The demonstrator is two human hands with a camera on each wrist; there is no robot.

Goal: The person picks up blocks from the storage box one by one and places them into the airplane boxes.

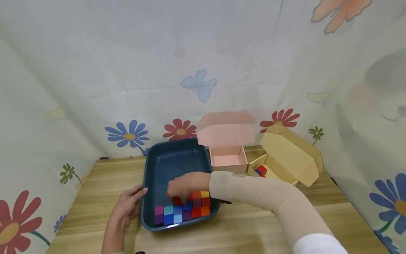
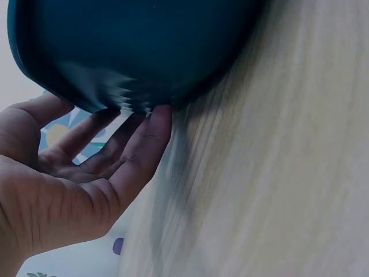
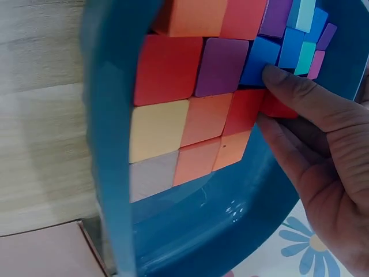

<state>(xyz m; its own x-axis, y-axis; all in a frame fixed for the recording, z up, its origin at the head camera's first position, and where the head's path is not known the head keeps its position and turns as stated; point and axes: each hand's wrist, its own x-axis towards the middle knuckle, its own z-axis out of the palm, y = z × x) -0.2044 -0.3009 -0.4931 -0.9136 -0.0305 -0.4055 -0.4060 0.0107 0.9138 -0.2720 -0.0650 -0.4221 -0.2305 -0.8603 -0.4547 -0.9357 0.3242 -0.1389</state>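
Observation:
A deep blue tray [image 1: 173,165] lies on the table, with several coloured cubes packed in rows at its near end. My left hand [image 1: 127,203] holds its left side, thumb over the rim; in the left wrist view the other fingertips [image 2: 161,118] touch the outer wall. Reaching into the tray from the right, my right hand [image 1: 187,185] is low over the cubes. In the right wrist view it pinches a red cube [image 3: 278,107] between thumb and fingers, and the thumb tip overlaps a blue cube [image 3: 256,66]. Part of the red cube is hidden by the hand.
Behind the tray's right side stands an open pink box [image 1: 226,135]. An open yellow box [image 1: 287,151], tilted on the table, holds several red and purple cubes [image 1: 261,170]. The right forearm crosses in front of it. A flowered cloth [image 1: 158,70] hangs behind the wooden table [image 1: 247,229].

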